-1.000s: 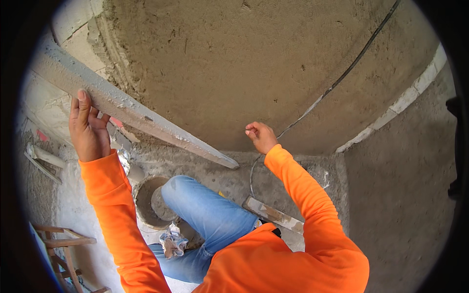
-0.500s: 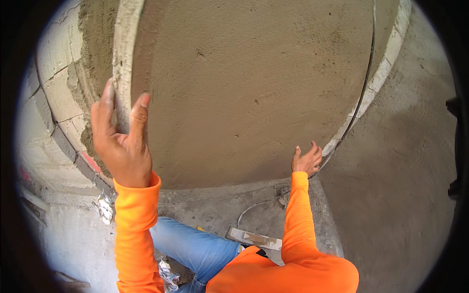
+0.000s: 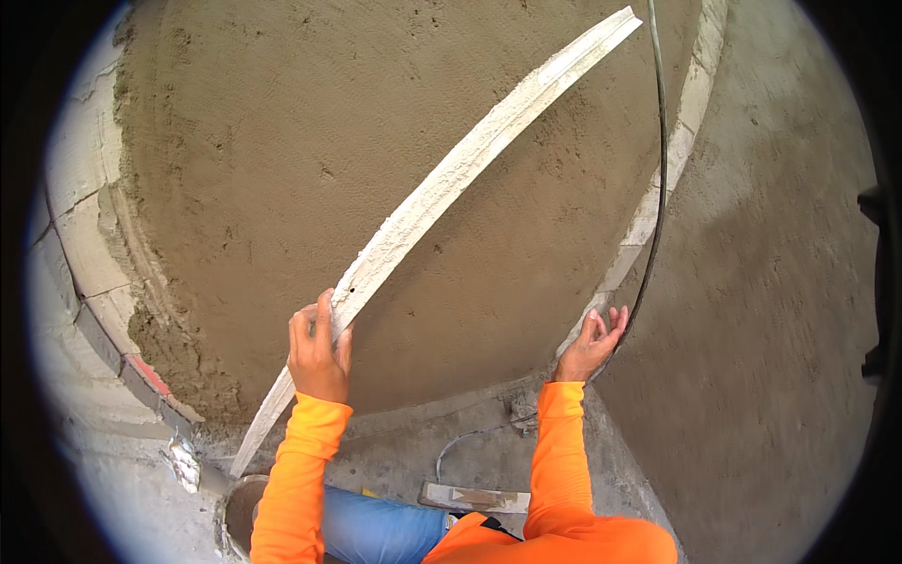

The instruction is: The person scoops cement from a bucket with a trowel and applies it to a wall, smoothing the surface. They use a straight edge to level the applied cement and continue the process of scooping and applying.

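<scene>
A long, pale plasterer's straightedge [image 3: 470, 169], crusted with dried mortar, slants across the freshly plastered grey-brown wall [image 3: 254, 160] from lower left to upper right. My left hand [image 3: 318, 352] is closed around its lower part, thumb on the right side and fingers on the left. Further right, my right hand [image 3: 587, 346] is raised with loosely bent, parted fingers and nothing in it. A dark cable [image 3: 662, 122] hangs down just beside that hand. Whether the two touch is hard to tell.
Bare pale blocks [image 3: 89, 249] border the plaster at left. A light edge strip [image 3: 695, 89] runs up the right side, beside a grey surface [image 3: 752, 310]. On the floor are a bucket [image 3: 225, 531], a crumpled silvery wrapper [image 3: 181, 463] and a flat mortar-stained board [image 3: 474, 498].
The straightedge has swung from nearly upright at the left to a diagonal across the wall. My left hand has moved right and lower with it; my right hand has shifted slightly and turned.
</scene>
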A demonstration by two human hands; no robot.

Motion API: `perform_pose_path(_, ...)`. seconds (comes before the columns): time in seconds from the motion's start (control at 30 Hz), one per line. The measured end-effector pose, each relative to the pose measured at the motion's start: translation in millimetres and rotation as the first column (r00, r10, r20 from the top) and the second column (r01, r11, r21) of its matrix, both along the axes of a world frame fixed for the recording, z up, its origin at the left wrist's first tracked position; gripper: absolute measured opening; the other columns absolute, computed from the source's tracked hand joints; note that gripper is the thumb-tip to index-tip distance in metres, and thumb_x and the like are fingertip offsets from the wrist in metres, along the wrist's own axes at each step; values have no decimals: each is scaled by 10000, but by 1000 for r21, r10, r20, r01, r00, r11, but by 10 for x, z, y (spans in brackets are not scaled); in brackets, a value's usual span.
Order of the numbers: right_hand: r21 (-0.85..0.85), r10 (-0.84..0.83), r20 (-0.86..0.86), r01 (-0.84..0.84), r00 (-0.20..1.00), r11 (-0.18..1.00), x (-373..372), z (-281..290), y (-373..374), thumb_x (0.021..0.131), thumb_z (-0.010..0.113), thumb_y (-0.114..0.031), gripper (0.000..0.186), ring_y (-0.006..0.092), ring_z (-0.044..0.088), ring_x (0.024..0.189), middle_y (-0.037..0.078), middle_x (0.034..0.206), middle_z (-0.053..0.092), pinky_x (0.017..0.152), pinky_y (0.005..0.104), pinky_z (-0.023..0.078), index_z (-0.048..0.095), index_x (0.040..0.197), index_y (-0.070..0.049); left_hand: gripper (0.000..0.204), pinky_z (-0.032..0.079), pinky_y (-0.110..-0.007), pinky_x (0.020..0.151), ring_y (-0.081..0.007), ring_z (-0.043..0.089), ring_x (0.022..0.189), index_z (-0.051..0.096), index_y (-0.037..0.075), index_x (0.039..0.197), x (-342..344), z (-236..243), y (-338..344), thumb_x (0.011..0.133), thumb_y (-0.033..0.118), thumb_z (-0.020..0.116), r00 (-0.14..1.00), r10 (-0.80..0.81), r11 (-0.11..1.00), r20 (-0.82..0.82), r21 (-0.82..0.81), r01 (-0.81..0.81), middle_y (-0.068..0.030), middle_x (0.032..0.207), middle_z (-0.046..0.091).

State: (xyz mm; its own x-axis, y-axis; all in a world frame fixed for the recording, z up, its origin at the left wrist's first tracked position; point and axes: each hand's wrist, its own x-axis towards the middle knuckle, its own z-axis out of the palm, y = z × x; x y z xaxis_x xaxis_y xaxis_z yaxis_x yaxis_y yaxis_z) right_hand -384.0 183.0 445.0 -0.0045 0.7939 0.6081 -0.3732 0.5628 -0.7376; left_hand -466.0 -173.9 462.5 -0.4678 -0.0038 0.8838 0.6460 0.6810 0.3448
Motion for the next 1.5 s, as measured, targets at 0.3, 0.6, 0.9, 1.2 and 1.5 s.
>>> perform_pose_path(0.3,-48,551,262,-559,792,827,-496,174,-727,1033,516,-399,467,123,562,975,38,1120,620,839,281,439,491,1383,-91,651,526,-412,833,-319,591,1033,565,110,1363,-118,-442,207,749,111,783,997,30,1000,69,-10,-29,-147,1097,569)
perform_pose_path(0.6,-184,676,333,-658,657,730,-1127,142,-1352,1002,546,-506,527,159,604,902,82,1113,597,684,301,529,437,1272,-67,600,302,-571,1148,-242,540,1193,512,191,1428,-316,-865,629,865,251,712,980,136,967,146,-232,-100,-90,1104,545)
perform_pose_path(0.9,-211,698,307,-668,647,713,-1225,80,-1134,1013,547,-419,423,183,598,805,125,1087,585,478,297,566,462,1203,-50,734,227,-548,1155,-420,278,1406,356,147,1524,-135,-1560,344,905,353,691,788,331,517,519,599,-612,-228,1479,316)
perform_pose_path(1.2,-313,565,235,-489,791,814,-1013,-420,-705,1020,528,-363,340,155,512,783,67,944,512,468,320,565,464,1108,-41,703,520,-503,949,-408,597,1185,453,16,1431,-615,-3198,-913,974,544,529,596,-700,-492,394,341,-801,-220,1362,571)
perform_pose_path(1.5,-472,509,227,-363,830,804,-946,-592,123,998,481,-493,570,327,594,1099,149,1304,548,709,432,579,446,1403,-94,635,524,-467,905,-346,607,1125,479,58,1413,-653,-3179,-43,968,502,570,557,-657,-411,507,379,-829,-166,1303,593)
